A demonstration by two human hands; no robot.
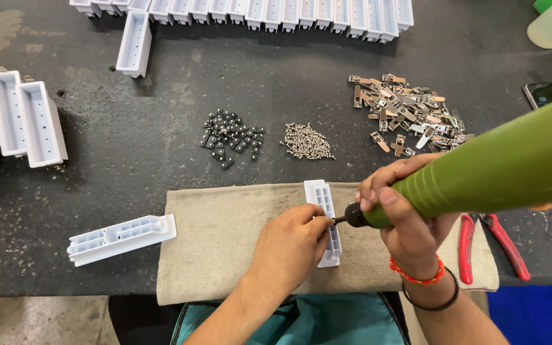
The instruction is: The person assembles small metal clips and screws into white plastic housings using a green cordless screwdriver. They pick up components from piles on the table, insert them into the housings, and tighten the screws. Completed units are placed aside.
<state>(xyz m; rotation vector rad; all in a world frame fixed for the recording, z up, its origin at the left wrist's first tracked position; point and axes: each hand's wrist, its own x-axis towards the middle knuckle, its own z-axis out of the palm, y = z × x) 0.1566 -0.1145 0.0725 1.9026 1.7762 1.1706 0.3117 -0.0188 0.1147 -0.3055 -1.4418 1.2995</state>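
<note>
One white ribbed plastic housing [324, 214] lies on the beige cloth pad [218, 243], pinched by the left hand [292, 246]. The green electric screwdriver [480, 172] is clamped in the right hand [404, 211], tip against the housing. Silver screws [306, 142] remain heaped on the dark surface [161, 128]; fastening appears unfinished.

A dark, scuffed worktop [161, 121] fills most of the view, its black surface marked with pale smears and scratches near the far left corner. Even overhead light falls on it and casts soft, short shadows. Below the worktop's near edge, a strip of grey, stained concrete floor [33, 319] shows at the lower left, and a patch of bright blue surface [538, 313] at the lower right.
</note>
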